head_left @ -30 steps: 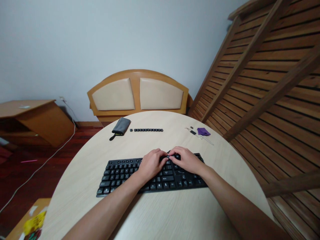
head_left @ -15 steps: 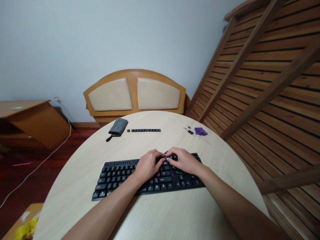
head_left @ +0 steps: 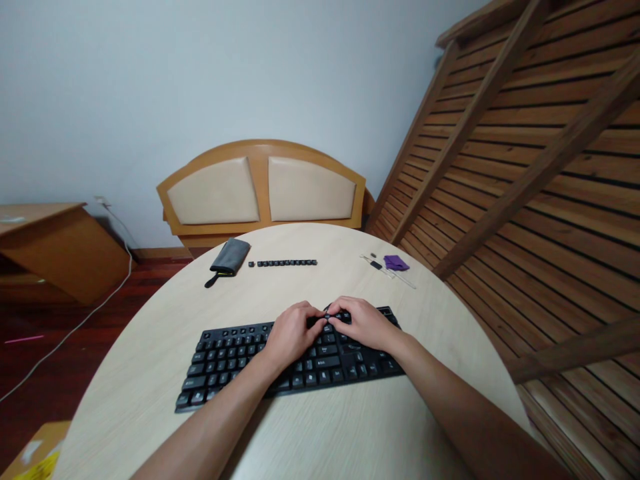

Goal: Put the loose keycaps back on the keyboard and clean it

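Observation:
A black keyboard [head_left: 225,363] lies across the round table. My left hand [head_left: 295,333] rests over its upper middle, thumb and fingers bent together at the top row of keys. From the other side my right hand [head_left: 361,321] reaches to the same spot, its thumb and index finger also closed in. The fingertips of both hands meet around a small black keycap [head_left: 327,317], mostly hidden by them. Key positions along the top left of the keyboard look bare of caps. Beyond the keyboard, several loose black keycaps [head_left: 287,263] lie in a straight row.
A grey pouch [head_left: 231,257] with a strap lies left of the loose keycaps. At the right are a purple cloth [head_left: 397,263], a small black piece [head_left: 376,265] and thin wire-like tools [head_left: 404,279]. A wooden slatted frame [head_left: 500,200] leans close to the table [head_left: 350,427].
The view has shifted slightly, so the table and everything on it sit a little further left. Both hands keep the same grip at the keyboard's top row.

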{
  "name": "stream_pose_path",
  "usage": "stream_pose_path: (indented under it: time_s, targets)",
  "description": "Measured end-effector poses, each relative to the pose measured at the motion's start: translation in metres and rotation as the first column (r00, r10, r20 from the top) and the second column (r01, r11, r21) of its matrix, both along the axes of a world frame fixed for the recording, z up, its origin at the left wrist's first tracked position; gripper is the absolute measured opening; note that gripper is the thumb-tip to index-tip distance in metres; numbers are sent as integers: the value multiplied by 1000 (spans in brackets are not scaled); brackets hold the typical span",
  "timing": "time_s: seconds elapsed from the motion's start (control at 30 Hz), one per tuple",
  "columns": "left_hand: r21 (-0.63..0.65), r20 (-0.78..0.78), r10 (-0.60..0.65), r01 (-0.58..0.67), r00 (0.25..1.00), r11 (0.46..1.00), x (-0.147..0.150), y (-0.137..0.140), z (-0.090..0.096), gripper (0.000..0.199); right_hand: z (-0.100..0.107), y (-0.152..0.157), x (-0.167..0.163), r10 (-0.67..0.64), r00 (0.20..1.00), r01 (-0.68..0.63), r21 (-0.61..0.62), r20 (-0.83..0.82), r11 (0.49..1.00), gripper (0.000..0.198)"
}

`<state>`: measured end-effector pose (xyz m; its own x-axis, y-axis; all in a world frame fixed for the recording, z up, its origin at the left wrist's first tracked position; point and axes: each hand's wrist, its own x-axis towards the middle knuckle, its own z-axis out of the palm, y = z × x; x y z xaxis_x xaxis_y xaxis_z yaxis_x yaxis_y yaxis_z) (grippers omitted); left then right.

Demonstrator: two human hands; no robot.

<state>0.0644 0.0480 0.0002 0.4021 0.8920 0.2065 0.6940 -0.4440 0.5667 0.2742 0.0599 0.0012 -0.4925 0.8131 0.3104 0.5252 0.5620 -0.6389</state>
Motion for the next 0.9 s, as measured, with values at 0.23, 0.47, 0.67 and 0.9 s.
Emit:
stream_pose_path:
  time_s: [0.23,0.47,0.67,0.9]
  targets:
    - [-7,12,-2,2,1000,1000,0,0,1,21,2,0,0,2,1000,-2,-5,12,1000,5]
    - [-14,12,1,-1,1000,1000,0,1,0,20,1,2,0,5,999,-5,-5,36,1000,6]
    - [-17,1,20,-20,1000,1000,2,-1,1,21,-1,2,0,-3,998,3,1,61,1000,7]
    - [-19,29,13,-13,999,1000,1,-2,5,24,0,-1,-1,-43,995,43,3,93,999,12]
